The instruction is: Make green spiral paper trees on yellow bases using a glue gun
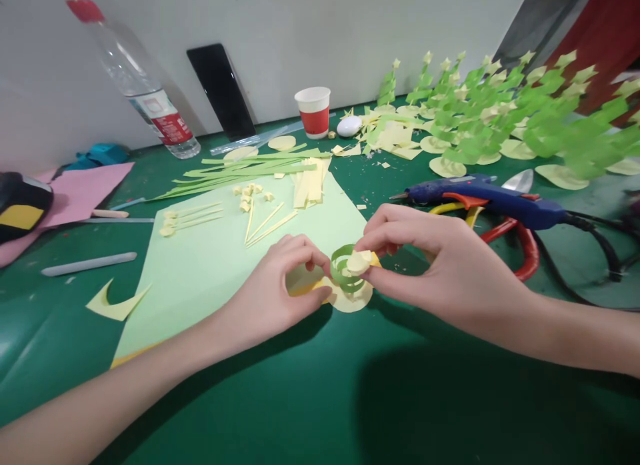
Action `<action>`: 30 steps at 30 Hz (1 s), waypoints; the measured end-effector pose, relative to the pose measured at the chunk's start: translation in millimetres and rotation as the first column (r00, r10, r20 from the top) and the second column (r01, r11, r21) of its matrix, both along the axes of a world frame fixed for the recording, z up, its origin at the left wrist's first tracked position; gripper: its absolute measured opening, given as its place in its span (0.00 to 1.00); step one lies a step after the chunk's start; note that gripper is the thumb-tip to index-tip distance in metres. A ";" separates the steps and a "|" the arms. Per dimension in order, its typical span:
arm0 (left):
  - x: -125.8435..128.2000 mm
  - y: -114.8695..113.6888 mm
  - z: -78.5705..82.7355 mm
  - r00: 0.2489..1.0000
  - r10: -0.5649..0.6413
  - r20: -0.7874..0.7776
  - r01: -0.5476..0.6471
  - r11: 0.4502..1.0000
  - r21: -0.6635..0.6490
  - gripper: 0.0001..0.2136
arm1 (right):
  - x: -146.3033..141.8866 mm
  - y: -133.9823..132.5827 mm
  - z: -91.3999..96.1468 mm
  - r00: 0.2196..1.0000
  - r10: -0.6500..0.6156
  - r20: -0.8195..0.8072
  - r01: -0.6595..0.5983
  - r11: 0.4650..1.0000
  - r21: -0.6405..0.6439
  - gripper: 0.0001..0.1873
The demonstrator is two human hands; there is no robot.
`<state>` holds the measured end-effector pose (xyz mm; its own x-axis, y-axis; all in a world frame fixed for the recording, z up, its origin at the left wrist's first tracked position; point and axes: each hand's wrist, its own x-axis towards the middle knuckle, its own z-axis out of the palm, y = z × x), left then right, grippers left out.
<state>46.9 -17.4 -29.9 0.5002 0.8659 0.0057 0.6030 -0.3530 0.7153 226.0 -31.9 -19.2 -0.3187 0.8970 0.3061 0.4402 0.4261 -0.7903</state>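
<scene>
Between my hands stands a small paper tree, its coiled green paper strip [343, 268] over a pale round paper base [351, 300]. My right hand [435, 258] pinches a small pale yellow paper piece [359, 261] at the top of the coil; its exact shape is unclear. From the other side, the curled thumb and forefinger of my left hand [280, 278] hold the edge of the coil and base. Under the left hand lies a light green sheet [200, 285]. On it are thin paper sticks [273, 228], tiny pale stars [247, 197] and pale strips [310, 183].
Finished-looking paper trees [480, 118] crowd the back right. A blue glue gun [490, 195] and red-handled pliers [525, 251] with cables lie at right. Along the wall stand a bottle [167, 121], a phone [223, 91] and a paper cup [314, 115]. Green strips [225, 168] lie nearby.
</scene>
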 end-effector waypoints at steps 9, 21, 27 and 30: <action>14.0 -5.5 -2.5 0.998 0.053 -0.019 -0.053 0.999 -0.004 0.09 | -0.5 -2.9 -0.8 1.000 -0.028 -0.005 0.028 1.000 0.012 0.05; 12.0 -12.0 -6.0 0.966 0.226 0.125 -0.222 0.974 -0.043 0.16 | -0.2 -1.8 -4.1 0.999 -0.025 -0.037 0.026 0.999 0.029 0.06; 15.0 -10.4 -3.7 0.988 0.122 0.090 -0.124 0.992 0.013 0.05 | 0.0 -1.7 -4.2 0.999 -0.015 -0.046 0.016 0.999 0.029 0.05; 14.8 -9.3 -4.7 0.988 0.104 0.110 -0.106 0.994 0.013 0.03 | 0.2 -1.4 -4.0 0.999 -0.011 -0.041 0.012 0.999 0.030 0.06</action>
<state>61.7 -26.7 -34.6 0.4019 0.9129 0.0719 0.5564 -0.3058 0.7726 226.2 -33.3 -23.2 -0.2951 0.8906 0.3459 0.4132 0.4454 -0.7943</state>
